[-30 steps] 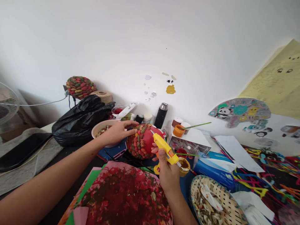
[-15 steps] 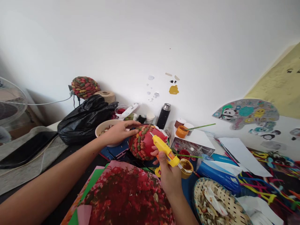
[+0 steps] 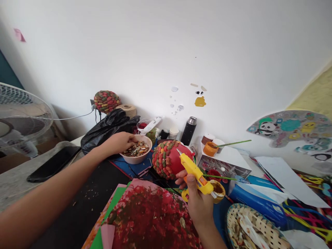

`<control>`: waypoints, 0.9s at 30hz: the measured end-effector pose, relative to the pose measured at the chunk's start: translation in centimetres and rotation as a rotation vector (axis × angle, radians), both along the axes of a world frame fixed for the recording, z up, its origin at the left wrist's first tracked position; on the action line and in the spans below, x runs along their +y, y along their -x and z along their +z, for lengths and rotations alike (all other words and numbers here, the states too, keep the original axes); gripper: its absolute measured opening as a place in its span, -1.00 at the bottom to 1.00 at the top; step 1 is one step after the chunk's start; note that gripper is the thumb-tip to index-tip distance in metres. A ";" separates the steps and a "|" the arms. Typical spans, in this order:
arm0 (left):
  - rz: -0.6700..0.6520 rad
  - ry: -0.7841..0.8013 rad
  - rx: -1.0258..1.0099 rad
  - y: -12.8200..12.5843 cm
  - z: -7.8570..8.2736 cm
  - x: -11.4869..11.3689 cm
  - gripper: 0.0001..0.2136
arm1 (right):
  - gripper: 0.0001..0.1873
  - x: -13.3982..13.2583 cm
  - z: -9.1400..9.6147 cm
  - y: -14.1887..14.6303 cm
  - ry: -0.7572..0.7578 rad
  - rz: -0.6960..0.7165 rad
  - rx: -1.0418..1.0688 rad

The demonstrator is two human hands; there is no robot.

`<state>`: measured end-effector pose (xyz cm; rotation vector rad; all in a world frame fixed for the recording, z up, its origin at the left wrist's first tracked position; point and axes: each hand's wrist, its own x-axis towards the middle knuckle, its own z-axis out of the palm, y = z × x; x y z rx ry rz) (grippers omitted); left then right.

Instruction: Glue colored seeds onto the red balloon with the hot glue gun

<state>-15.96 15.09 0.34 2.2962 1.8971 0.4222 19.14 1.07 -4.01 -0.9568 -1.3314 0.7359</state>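
Observation:
My right hand [image 3: 198,200] grips a yellow glue gun [image 3: 194,170], its nozzle pointing up-left at a red balloon [image 3: 171,159] partly covered with coloured seed-like pieces. The balloon rests on the table, just left of the gun's tip. My left hand [image 3: 118,142] reaches into a beige bowl [image 3: 136,157] of mixed coloured pieces, with the fingers curled down over the contents. Whether the fingers hold a piece is hidden.
A black plastic bag [image 3: 109,126], a second covered ball [image 3: 107,101], a twine roll [image 3: 128,110] and a black flask [image 3: 188,130] stand at the back. Paint pots [image 3: 210,148] with brushes, a woven basket [image 3: 255,230], blue packets and papers lie right. A fan [image 3: 22,116] stands left. Red-stained paper [image 3: 153,218] lies in front.
My left hand left the balloon and moved left into the bowl. The view shifted left, and my right hand kept the glue gun by the balloon.

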 end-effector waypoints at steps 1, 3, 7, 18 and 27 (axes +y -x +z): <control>-0.004 0.005 0.033 -0.1 -0.3 0.3 -0.77 | -0.34 0.0 0.0 0.1 -0.009 0.001 -0.003; -0.027 0.009 0.079 -0.6 -0.9 0.7 -0.76 | -0.37 0.0 -0.2 0.0 -0.024 -0.002 -0.010; -0.132 0.012 0.101 -2.0 -1.8 1.2 -0.73 | -0.44 0.0 -0.5 -0.2 -0.036 0.012 -0.025; -0.214 0.040 0.227 -3.6 -3.1 1.3 -0.82 | -0.49 -0.3 -0.1 0.2 -0.098 0.014 -0.092; 0.036 -0.053 0.251 -0.7 -1.5 1.5 -0.74 | -0.53 -0.3 -0.3 0.3 -0.118 0.031 -0.162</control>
